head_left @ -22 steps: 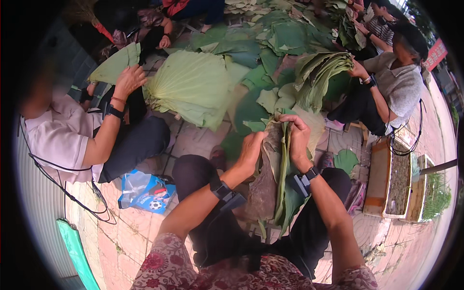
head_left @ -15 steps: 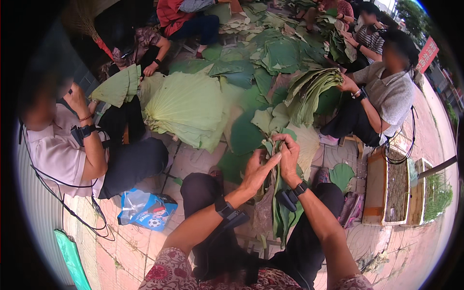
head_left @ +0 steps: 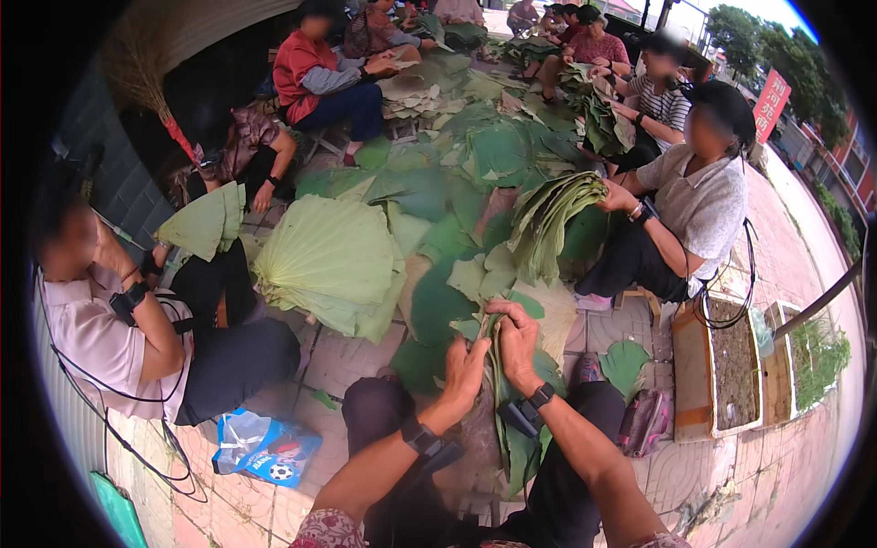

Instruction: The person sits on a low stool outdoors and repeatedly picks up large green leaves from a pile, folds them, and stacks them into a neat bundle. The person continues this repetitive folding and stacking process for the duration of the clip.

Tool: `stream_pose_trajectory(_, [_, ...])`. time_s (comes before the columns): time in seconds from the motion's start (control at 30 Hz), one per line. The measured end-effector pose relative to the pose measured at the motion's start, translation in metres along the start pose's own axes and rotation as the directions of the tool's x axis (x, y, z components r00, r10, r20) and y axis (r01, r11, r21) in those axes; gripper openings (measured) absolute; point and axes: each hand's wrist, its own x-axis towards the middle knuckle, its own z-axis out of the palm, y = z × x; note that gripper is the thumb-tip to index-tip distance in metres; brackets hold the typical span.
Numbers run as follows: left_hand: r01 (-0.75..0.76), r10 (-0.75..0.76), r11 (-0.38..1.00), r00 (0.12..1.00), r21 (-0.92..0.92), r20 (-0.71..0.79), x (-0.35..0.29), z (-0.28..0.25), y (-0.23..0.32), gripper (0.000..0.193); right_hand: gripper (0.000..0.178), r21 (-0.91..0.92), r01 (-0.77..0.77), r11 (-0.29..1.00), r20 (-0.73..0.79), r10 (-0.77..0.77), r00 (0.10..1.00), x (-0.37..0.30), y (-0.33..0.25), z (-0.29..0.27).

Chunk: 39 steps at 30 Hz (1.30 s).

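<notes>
The folded bundle of large green lotus leaves (head_left: 505,402) is held upright over the lap, its top pinched between both hands. The right hand (head_left: 517,345) is closed over the upper edge; the left hand (head_left: 464,367) is pressed against the side, fingers curled on the leaf. The bundle is judged light, soft and floppy, easily torn along its ribs, so it is best gripped at the gathered top. Beyond, a broad pale-green leaf pile (head_left: 333,265) is spread on the brick paving (head_left: 347,352).
</notes>
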Motion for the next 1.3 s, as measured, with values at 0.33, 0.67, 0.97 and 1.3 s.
stream_pose_trajectory(0.33, [0.077,-0.077,0.997,0.991,-0.007,-0.111,0.001,0.001,0.023,0.031,0.023,-0.021,0.155,0.988,-0.048,-0.155,0.987,0.002,-0.006,-0.018])
stream_pose_trajectory(0.67, [0.075,-0.058,0.996,0.962,0.052,-0.265,0.022,-0.047,0.001,0.032,0.019,0.079,0.168,0.983,-0.142,-0.156,0.978,0.014,-0.036,-0.065])
stream_pose_trajectory(0.97, [-0.074,0.089,0.978,0.994,0.193,-0.071,-0.005,-0.029,0.021,0.031,0.019,-0.225,0.306,0.925,0.138,-0.281,0.95,-0.017,-0.018,-0.012])
stream_pose_trajectory(1.3, [0.028,-0.008,0.988,0.992,-0.15,0.13,-0.01,-0.032,0.055,0.052,0.031,-0.345,0.335,0.877,0.107,-0.318,0.942,-0.012,-0.011,0.012])
